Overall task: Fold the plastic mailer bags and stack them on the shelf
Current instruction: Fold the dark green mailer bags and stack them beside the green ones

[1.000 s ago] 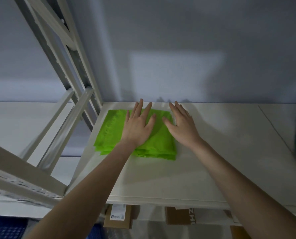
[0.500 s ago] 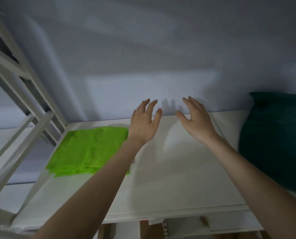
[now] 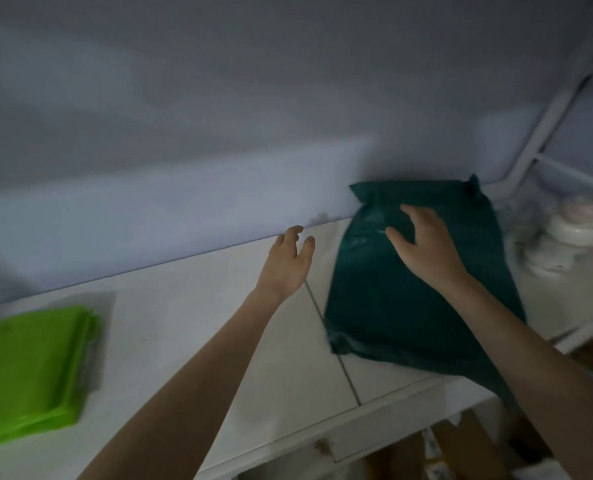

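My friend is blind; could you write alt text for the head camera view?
A person's right hand reaches over a dark green plastic mailer bag on a white shelf; the left hand hovers open beside it. Folded bright green bags lie far left.

A white shelf board (image 3: 191,327), with a seam running front to back, carried a folded stack of bright green plastic mailer bags (image 3: 28,372) at its left end, a bulging dark teal plastic mailer bag (image 3: 392,306) right of the seam, and blurred white rolls (image 3: 561,233) beyond it
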